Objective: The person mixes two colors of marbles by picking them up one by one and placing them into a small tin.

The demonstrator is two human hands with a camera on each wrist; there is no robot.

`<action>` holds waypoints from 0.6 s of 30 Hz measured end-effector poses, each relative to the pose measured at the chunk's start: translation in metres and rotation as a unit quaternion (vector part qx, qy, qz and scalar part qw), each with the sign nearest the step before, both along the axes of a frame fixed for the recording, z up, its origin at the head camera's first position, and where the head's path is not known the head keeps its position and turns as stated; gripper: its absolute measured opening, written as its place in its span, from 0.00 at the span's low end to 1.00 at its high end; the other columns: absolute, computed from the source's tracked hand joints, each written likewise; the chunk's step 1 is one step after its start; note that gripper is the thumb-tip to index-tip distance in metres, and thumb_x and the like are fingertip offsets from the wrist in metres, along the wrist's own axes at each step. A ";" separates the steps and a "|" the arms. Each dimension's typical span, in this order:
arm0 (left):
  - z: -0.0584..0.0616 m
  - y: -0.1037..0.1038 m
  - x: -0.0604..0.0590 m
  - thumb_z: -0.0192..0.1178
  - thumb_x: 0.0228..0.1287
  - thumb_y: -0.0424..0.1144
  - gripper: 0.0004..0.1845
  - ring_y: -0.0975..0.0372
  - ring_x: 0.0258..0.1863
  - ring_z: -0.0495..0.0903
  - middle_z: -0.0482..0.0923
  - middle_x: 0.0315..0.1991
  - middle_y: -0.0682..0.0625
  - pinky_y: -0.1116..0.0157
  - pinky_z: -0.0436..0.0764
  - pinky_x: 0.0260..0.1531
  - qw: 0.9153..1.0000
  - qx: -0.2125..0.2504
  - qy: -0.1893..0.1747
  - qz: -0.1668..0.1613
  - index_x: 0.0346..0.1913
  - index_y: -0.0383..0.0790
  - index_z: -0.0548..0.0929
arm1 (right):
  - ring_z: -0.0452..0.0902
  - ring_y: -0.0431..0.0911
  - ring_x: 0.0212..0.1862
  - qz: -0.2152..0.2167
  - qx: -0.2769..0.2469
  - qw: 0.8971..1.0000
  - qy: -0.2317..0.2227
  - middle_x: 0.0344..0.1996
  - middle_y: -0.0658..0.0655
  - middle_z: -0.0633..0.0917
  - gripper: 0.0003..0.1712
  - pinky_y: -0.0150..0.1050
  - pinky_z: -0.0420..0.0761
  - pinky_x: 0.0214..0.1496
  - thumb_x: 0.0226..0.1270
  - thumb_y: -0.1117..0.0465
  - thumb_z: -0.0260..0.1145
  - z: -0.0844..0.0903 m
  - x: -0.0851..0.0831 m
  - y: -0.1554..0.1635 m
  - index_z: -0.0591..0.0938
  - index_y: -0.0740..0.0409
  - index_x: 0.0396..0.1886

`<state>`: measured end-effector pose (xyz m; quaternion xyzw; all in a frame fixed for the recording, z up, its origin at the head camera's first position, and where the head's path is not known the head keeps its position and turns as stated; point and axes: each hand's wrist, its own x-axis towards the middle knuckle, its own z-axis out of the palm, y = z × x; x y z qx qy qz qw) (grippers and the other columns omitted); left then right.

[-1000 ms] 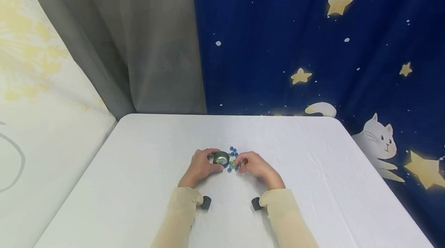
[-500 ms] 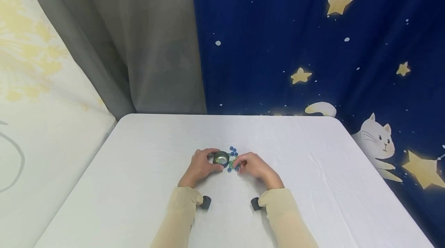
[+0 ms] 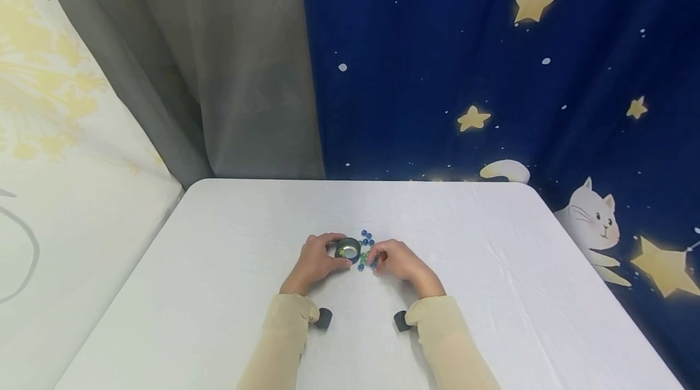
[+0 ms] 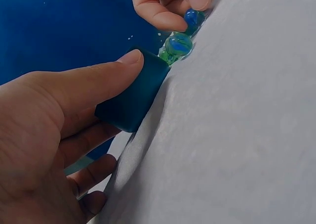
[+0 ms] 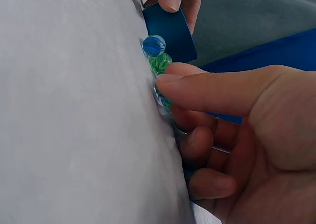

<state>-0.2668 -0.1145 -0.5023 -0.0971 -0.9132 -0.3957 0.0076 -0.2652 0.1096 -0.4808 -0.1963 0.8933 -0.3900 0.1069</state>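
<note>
Nearest the camera, both beige sleeves (image 3: 437,323) lay on the white table (image 3: 219,293). L hand (image 3: 314,261) gripped the small round dish (image 3: 347,249), thumb & fingers curled on its wall, holding it flat on the table. R hand (image 3: 398,259) sat just right of it, thumb & forefinger pinching a marble (image 5: 160,99) in the marbles (image 3: 365,251) beside the dish. Farther back, more blue ones, then grey & blue star curtain (image 3: 492,74). Step looked like marble pickup w/ dish steadied; next move probably calls for a firm pinch, a lift over the rim, and a steady dish.
</note>
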 end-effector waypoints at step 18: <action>0.000 -0.001 0.001 0.78 0.44 0.47 0.32 0.56 0.45 0.69 0.81 0.50 0.51 0.53 0.71 0.51 1.000 0.002 -0.004 0.000 0.57 0.47 0.82 | 0.71 0.42 0.29 0.006 -0.017 0.999 0.027 0.25 0.47 0.81 0.12 0.38 0.73 0.35 0.52 0.75 0.69 0.006 0.001 0.004 0.87 0.56 0.33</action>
